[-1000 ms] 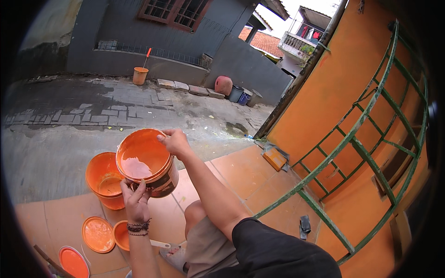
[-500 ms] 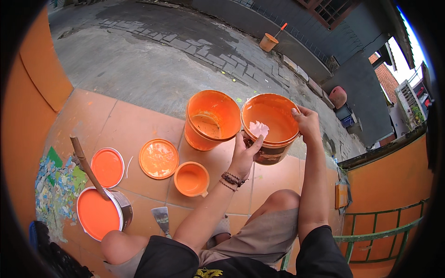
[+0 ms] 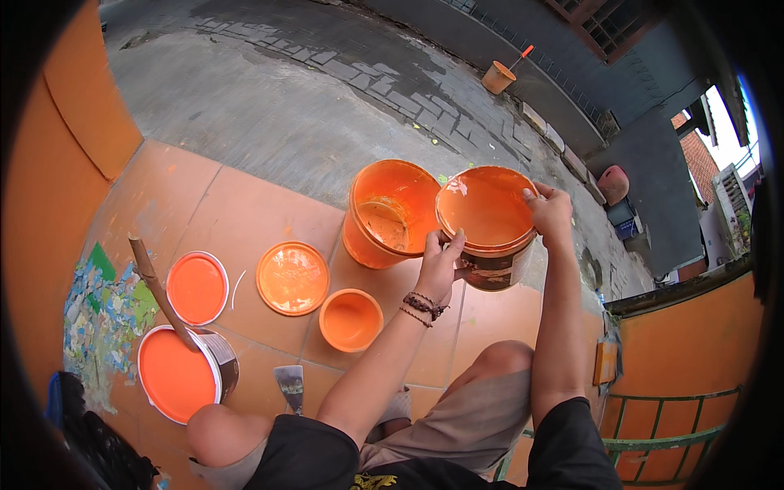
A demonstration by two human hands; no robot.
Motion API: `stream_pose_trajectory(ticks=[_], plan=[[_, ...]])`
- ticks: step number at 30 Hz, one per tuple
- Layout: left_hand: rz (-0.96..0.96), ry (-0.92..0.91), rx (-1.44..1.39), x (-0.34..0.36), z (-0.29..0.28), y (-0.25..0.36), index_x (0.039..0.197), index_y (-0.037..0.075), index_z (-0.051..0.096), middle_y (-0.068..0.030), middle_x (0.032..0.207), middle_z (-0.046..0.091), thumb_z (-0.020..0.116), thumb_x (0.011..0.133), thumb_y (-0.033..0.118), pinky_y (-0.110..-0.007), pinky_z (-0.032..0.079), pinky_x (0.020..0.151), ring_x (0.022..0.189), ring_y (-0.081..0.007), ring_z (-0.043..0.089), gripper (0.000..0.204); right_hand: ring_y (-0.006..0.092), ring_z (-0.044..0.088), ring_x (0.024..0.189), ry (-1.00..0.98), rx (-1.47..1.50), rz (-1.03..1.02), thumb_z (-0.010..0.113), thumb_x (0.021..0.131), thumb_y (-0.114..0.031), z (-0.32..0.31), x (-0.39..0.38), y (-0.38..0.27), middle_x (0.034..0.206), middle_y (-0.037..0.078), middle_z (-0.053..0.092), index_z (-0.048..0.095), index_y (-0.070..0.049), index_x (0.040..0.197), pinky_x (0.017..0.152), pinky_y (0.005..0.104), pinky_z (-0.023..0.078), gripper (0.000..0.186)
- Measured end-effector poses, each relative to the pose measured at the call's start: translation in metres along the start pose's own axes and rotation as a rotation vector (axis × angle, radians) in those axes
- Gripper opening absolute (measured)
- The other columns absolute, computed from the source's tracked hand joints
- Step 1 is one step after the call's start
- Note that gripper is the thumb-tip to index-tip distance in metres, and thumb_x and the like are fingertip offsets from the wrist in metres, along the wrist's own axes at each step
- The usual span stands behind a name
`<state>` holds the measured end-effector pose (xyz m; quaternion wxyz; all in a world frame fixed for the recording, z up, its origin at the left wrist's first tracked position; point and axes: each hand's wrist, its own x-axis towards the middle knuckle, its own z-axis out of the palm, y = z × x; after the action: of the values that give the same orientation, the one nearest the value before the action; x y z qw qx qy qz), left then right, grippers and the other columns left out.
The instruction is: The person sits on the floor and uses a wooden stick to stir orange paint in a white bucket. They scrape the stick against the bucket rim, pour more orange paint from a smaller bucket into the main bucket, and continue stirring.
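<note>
Both hands hold a paint bucket (image 3: 490,269) with a dark label and an orange-coated inside, raised off the floor and tilted. My left hand (image 3: 441,265) grips its near left rim, fingers partly hidden. My right hand (image 3: 551,216) has the right rim, thumb over the edge. A pale pink patch (image 3: 459,187) shows at the far left of its inside wall. Just left of it stands an orange bucket (image 3: 367,241), paint-smeared within; whether the two touch I cannot tell. Nearer me is a small orange tub (image 3: 351,320).
At the left stand a bucket of orange paint (image 3: 175,376) with a wooden stick (image 3: 155,286) in it, and two paint-covered lids, one round orange lid (image 3: 292,278) and one white-rimmed lid (image 3: 198,287). A scraper (image 3: 290,385) lies near my leg. Paint flakes (image 3: 106,327) litter the left; a green railing (image 3: 670,441) stands right.
The held bucket has turned in my hands: the pink patch has gone from the near left to the far left of its inside. The whole view has shifted slightly.
</note>
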<state>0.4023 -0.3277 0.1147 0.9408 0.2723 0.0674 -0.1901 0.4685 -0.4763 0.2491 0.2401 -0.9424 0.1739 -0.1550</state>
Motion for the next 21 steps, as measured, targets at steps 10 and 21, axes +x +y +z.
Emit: stream_pose_trajectory(ticks=[10, 21], plan=[[-0.005, 0.003, -0.015, 0.006, -0.004, -0.001, 0.109, 0.009, 0.040, -0.0049, 0.111, 0.045, 0.056, 0.097, 0.034, -0.044, 0.053, 0.084, 0.106, -0.0167, 0.050, 0.032, 0.0211, 0.068, 0.075, -0.001, 0.048, -0.037, 0.072, 0.084, -0.018, 0.014, 0.019, 0.024, 0.093, 0.017, 0.071, 0.068, 0.000, 0.114, 0.067, 0.0337, 0.052, 0.036], [0.345, 0.006, 0.537, 0.022, 0.002, -0.061, 0.105, 0.000, 0.042, -0.0098, 0.102, 0.051, 0.076, 0.081, 0.024, -0.032, 0.047, 0.085, 0.095, -0.0173, 0.053, 0.048, 0.0078, 0.057, 0.050, -0.249, 0.461, 0.242, 0.061, 0.094, -0.019, -0.007, 0.000, 0.112, 0.081, 0.004, 0.068, 0.062, 0.000, 0.118, 0.038, 0.0229, 0.040, 0.031]])
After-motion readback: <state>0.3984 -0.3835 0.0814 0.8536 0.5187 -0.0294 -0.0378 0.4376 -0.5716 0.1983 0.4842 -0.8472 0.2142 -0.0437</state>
